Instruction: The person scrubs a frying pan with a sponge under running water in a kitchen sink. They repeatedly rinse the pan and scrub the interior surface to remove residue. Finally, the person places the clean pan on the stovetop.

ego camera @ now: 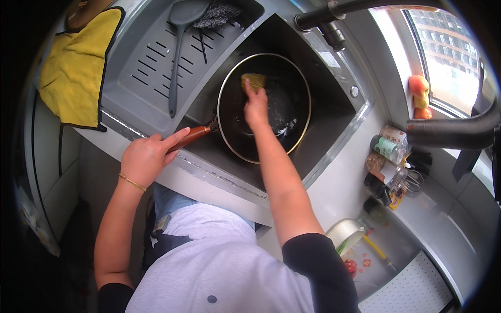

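Observation:
A dark frying pan with a pale metal rim rests in the black sink basin. My left hand grips the end of its reddish-brown handle over the sink's front edge. Inside the pan, my right hand presses a yellow-green scouring cloth or sponge against the upper left of the cooking surface. Wet, shiny patches show on the pan's bottom to the right of that hand.
A grey drainer tray at left holds a grey spatula and a dark mesh scrubber. A yellow cloth hangs beside it. The black faucet overhangs the basin's far corner; jars stand right, near a white pot.

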### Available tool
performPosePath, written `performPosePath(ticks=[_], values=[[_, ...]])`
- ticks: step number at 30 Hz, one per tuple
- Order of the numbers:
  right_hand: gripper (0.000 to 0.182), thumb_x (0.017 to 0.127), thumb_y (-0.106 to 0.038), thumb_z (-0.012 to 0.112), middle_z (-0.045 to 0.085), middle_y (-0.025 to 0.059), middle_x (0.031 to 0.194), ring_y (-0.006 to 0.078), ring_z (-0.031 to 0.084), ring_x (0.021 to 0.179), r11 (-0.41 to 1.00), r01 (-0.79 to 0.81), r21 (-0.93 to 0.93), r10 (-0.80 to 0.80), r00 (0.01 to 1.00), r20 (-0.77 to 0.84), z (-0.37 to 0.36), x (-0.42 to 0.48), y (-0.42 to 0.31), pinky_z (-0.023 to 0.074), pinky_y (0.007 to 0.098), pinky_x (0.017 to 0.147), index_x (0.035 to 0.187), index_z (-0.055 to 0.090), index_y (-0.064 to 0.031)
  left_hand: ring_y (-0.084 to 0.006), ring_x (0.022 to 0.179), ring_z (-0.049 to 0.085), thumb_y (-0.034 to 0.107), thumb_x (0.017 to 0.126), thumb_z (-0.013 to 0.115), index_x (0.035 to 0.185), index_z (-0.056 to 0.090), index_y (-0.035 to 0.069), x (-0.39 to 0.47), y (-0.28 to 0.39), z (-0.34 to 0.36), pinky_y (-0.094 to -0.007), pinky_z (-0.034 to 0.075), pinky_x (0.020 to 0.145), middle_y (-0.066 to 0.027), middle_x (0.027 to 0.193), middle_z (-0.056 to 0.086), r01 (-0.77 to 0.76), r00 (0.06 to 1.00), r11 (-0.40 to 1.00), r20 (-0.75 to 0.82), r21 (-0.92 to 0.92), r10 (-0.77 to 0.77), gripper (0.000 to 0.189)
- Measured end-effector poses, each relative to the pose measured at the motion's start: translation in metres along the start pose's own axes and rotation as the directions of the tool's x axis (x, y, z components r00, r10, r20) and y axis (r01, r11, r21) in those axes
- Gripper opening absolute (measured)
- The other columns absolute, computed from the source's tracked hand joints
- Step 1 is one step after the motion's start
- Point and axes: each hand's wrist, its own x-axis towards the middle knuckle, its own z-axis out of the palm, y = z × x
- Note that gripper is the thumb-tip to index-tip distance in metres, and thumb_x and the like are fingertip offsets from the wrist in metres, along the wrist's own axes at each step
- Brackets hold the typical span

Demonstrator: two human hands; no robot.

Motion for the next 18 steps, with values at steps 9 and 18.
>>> performPosePath(ticks=[9, 18], values=[[0.068, 0.092, 0.005, 0.049, 0.047, 0.0137, 0.104, 0.0247, 0.054, 0.097, 0.869, -0.071, 0.489, -0.046, 0.973, 0.225, -0.041, -0.088, -0.040, 0.0488, 0.0318, 0.087, 0.154, 0.028, -0.0152, -0.0271, 0.058, 0.061, 0.023, 0.079, 0.073, 0.138, 0.049, 0.041, -0.003, 0.001, 0.002, -0.0390, 0.051, 0.054, -0.0077, 0.071, 0.056, 0.018, 1.000, 1.000, 0.019, -0.022, -0.017, 0.066], [0.066, 0.095, -0.008, 0.053, 0.052, 0.0215, 0.123, 0.0331, 0.052, 0.107, 0.935, -0.174, 0.308, 0.287, 0.882, -0.374, 0.027, 0.080, 0.007, 0.0424, 0.0381, 0.094, 0.154, 0.025, -0.0143, -0.0263, 0.056, 0.061, 0.026, 0.081, 0.072, 0.138, 0.048, 0.042, 0.001, 0.004, -0.002, -0.0380, 0.051, 0.053, -0.0075, 0.070, 0.056, 0.007, 1.000, 1.000, 0.024, 0.023, -0.007, 0.064]])
